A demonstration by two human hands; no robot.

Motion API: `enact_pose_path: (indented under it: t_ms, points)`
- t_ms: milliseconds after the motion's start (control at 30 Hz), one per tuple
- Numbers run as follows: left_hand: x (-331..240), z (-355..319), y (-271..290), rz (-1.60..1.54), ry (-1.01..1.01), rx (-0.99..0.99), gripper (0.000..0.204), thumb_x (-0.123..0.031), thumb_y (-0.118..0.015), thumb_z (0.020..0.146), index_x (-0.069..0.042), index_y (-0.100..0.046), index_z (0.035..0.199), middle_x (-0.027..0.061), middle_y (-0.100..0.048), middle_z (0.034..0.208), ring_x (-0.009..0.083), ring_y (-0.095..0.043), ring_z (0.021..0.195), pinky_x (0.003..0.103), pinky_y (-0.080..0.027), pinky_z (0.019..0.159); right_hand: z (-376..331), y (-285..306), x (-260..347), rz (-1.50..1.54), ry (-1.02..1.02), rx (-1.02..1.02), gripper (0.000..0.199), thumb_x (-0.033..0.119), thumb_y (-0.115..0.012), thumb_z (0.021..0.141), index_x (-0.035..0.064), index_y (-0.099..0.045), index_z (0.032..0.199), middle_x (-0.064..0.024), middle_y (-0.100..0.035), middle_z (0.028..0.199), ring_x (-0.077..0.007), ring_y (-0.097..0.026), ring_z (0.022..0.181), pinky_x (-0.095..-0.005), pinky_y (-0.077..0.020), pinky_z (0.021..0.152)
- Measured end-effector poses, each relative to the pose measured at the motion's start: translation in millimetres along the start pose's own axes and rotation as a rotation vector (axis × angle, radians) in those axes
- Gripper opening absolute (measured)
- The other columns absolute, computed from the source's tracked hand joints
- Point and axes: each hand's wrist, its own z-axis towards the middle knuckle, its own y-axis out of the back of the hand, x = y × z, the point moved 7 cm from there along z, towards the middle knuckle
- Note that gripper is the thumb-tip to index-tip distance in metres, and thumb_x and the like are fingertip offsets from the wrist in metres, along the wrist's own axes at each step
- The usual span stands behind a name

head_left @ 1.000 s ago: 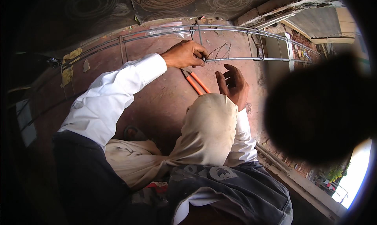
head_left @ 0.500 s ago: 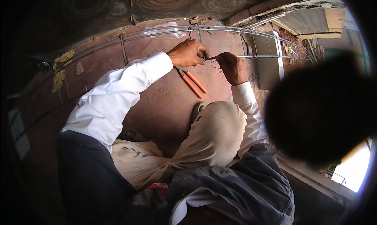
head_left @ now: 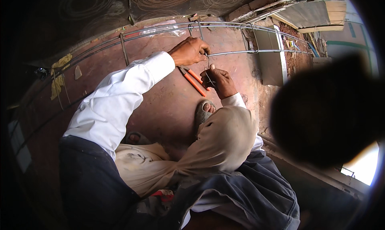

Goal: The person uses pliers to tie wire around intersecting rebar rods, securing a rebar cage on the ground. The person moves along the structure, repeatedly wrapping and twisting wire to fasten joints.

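While left hand (head_left: 189,51) grips a steel rod (head_left: 240,52), right hand (head_left: 218,79) pinches thin wire (head_left: 208,71) (orange-handled pliers (head_left: 192,79) beneath).

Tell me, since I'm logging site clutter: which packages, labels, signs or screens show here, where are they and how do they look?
No labels, signs or screens can be made out.
Clear plastic wrapper: crumpled, see-through, on the reddish floor just past the bent steel rods that the left hand grips.
Right hand: on thin wire, no packaging.

Pliers (head_left: 193,78) orange handles; sleeve (head_left: 116,97) white; floor (head_left: 168,101) reddish-brown w/ grey rebar (head_left: 240,52).
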Motion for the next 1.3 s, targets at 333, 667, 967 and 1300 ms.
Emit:
enact_pose_path:
  t_ms: [333,667,967,1300]
  points:
    - [0.2,-7.9,0.7,0.016,0.026,-0.023,0.024,-0.012,-0.07,0.082,-0.004,-0.068,0.105,0.0187,-0.07,0.101,0.0293,-0.068,0.099,0.037,-0.051,0.088,39.4,11.1,-116.9,-1.392,0.252,0.027,0.06,0.026,-0.076,0.074,0.0099,-0.052,0.126,-0.0153,-0.051,0.127,-0.0344,-0.045,0.123,-0.0444,-0.0418,0.099]
    - [-0.4,-6.8,-3.7,0.008,-0.024,-0.067,0.029,-0.011,-0.067,0.085,-0.004,-0.066,0.113,0.02,-0.069,0.105,0.0315,-0.067,0.101,0.038,-0.051,0.09,47.8,36.8,-126.9,-1.226,0.067,0.018,0.036,0.03,-0.068,0.076,0.0017,-0.062,0.097,-0.0159,-0.058,0.078,-0.0309,-0.059,0.077,-0.0419,-0.0489,0.071]
    - [-0.7,-13.7,1.1,0.042,0.019,-0.063,0.029,-0.011,-0.067,0.085,-0.003,-0.066,0.112,0.0211,-0.068,0.105,0.0326,-0.066,0.102,0.039,-0.051,0.091,-71.1,103.6,-89.3,-0.147,-0.045,-0.317,0.027,0.024,-0.068,0.085,0.0017,-0.064,0.1,-0.0108,-0.061,0.083,-0.0214,-0.061,0.069,-0.0353,-0.0493,0.063]
    - [-2.0,-11.0,-1.7,0.058,-0.002,-0.071,0.029,-0.01,-0.067,0.085,-0.003,-0.066,0.113,0.0201,-0.069,0.105,0.032,-0.066,0.101,0.04,-0.051,0.09,-76.7,49.3,63.8,-1.135,0.17,-0.016,0.032,0.018,-0.065,0.082,0.0065,-0.065,0.112,-0.016,-0.061,0.102,-0.0312,-0.061,0.089,-0.0393,-0.0472,0.082]
